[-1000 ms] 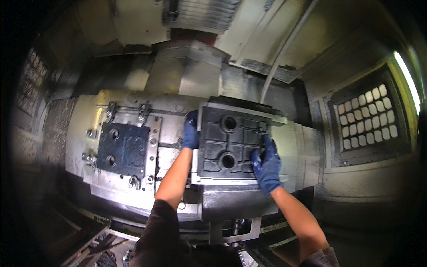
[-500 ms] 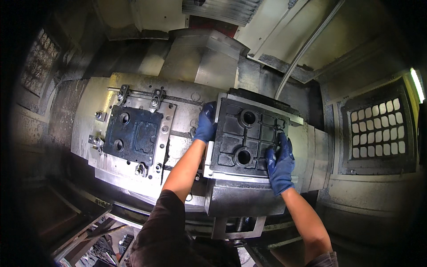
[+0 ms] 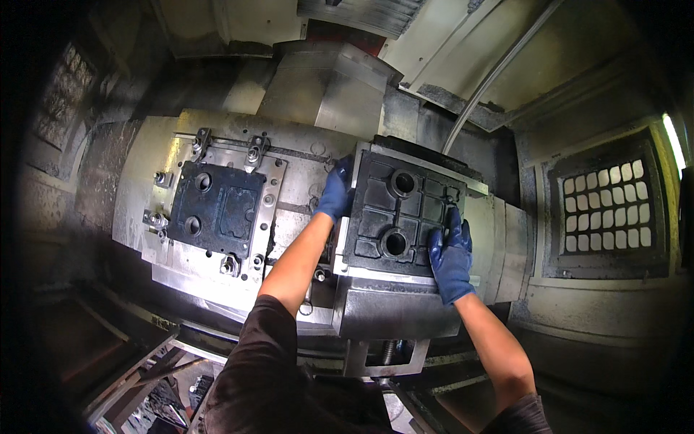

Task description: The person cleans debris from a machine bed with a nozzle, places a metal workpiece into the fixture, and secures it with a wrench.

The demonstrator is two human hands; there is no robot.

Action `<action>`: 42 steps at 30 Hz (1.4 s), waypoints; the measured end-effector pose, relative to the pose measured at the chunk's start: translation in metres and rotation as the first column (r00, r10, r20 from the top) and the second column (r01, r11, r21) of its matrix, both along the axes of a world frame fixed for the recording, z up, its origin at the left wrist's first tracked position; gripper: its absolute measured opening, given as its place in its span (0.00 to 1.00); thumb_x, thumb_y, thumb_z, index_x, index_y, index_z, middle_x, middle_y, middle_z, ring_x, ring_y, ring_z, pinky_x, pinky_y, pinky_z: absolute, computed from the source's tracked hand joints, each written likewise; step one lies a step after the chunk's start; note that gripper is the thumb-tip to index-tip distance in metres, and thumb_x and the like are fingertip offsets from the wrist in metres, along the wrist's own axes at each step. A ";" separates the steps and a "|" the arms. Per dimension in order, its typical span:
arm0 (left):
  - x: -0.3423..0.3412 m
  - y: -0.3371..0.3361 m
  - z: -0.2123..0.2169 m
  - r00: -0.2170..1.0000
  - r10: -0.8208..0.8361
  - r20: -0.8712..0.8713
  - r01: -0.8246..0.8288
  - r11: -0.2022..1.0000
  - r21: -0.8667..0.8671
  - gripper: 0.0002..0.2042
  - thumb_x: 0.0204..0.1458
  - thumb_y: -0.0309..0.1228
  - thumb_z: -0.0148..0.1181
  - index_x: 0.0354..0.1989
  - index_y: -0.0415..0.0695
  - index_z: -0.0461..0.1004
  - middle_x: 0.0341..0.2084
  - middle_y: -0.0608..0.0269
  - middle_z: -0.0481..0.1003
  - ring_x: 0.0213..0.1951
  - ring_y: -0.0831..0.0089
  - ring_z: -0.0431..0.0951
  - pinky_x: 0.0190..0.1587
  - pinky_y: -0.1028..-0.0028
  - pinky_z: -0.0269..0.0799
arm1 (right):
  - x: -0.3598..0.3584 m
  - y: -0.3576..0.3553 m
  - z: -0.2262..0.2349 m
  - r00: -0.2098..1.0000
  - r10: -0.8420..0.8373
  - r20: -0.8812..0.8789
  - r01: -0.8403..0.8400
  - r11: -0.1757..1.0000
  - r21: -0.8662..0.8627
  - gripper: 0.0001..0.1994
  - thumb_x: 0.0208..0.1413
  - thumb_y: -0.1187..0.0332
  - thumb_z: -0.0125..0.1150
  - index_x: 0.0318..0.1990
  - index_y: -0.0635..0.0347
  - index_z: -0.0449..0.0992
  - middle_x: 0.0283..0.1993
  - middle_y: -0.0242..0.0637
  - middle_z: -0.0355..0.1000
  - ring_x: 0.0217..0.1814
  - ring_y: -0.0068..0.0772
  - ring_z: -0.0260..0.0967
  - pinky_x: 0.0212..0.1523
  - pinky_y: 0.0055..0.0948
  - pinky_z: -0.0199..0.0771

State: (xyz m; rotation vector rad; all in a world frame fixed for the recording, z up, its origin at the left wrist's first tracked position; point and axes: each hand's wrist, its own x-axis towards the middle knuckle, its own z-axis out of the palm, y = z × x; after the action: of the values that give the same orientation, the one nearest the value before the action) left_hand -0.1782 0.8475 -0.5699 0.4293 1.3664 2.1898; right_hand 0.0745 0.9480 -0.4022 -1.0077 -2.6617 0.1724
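Note:
A dark ribbed cast-metal plate (image 3: 377, 230) with two round bosses lies in a machine vise (image 3: 394, 312), between its far and near jaws. In its blue glove, my left hand (image 3: 335, 192) grips the plate's left edge, the fingers partly hidden behind that side. Against the right edge is my right hand (image 3: 452, 260), also gloved in blue, with its thumb and fingers bent around the edge. So the plate is held from both sides.
To the left, a second dark plate (image 3: 217, 206) sits on a steel fixture plate (image 3: 269, 210), ringed by several bolted clamps (image 3: 254, 153). A metal pipe (image 3: 499, 72) slants down behind the vise. At the right wall is a grid panel (image 3: 607, 206); a lit lamp (image 3: 674, 141) glows beyond it.
The whole view has shifted slightly. Both hands stay at the sides of the plate, with no clear movement of the plate in the vise.

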 end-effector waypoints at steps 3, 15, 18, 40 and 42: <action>-0.002 -0.002 -0.023 0.923 0.023 -0.383 -0.102 0.977 -0.188 0.22 0.53 0.28 0.51 0.58 0.37 0.65 0.54 0.49 0.69 0.56 0.61 0.69 0.59 0.69 0.61 | -0.005 -0.002 -0.001 0.999 -0.008 -0.034 0.010 0.999 0.045 0.27 0.56 0.63 0.53 0.64 0.50 0.60 0.58 0.63 0.63 0.59 0.63 0.61 0.59 0.48 0.62; 0.020 -0.068 0.084 0.994 -0.049 -0.101 0.005 0.916 -0.400 0.21 0.54 0.33 0.59 0.56 0.41 0.69 0.41 0.54 0.77 0.43 0.67 0.77 0.49 0.73 0.70 | -0.009 -0.005 -0.004 0.993 -0.091 -0.081 0.100 0.988 0.121 0.25 0.54 0.64 0.52 0.62 0.47 0.65 0.54 0.56 0.67 0.53 0.57 0.66 0.54 0.45 0.66; 0.072 -0.101 0.136 0.974 -0.165 -0.154 0.126 0.964 -0.236 0.27 0.54 0.45 0.61 0.58 0.43 0.67 0.36 0.55 0.77 0.37 0.73 0.77 0.41 0.75 0.72 | -0.012 -0.006 0.001 0.993 -0.091 -0.078 0.097 0.992 0.080 0.24 0.54 0.63 0.52 0.61 0.48 0.66 0.47 0.52 0.71 0.47 0.53 0.68 0.49 0.45 0.68; -0.027 -0.019 0.009 0.870 -0.105 -0.482 0.028 0.986 -0.165 0.20 0.54 0.22 0.54 0.57 0.40 0.68 0.53 0.55 0.72 0.53 0.68 0.72 0.56 0.72 0.65 | -0.016 -0.019 -0.001 0.993 -0.071 -0.090 0.087 0.978 0.187 0.27 0.55 0.59 0.53 0.63 0.54 0.62 0.65 0.56 0.58 0.67 0.60 0.52 0.66 0.48 0.51; -0.024 -0.016 0.003 0.876 -0.170 -0.452 0.040 0.959 -0.282 0.19 0.53 0.20 0.53 0.56 0.40 0.68 0.52 0.56 0.73 0.53 0.68 0.72 0.56 0.72 0.65 | -0.014 -0.016 -0.002 0.994 -0.066 -0.091 0.081 0.981 0.178 0.27 0.55 0.59 0.53 0.63 0.54 0.62 0.64 0.56 0.59 0.66 0.60 0.54 0.65 0.48 0.53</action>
State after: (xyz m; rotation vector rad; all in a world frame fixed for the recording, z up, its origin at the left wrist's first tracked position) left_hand -0.2026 0.8315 -0.5673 0.9594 1.8140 1.8403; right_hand 0.0604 0.9322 -0.4046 -1.0143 -2.5066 -0.0420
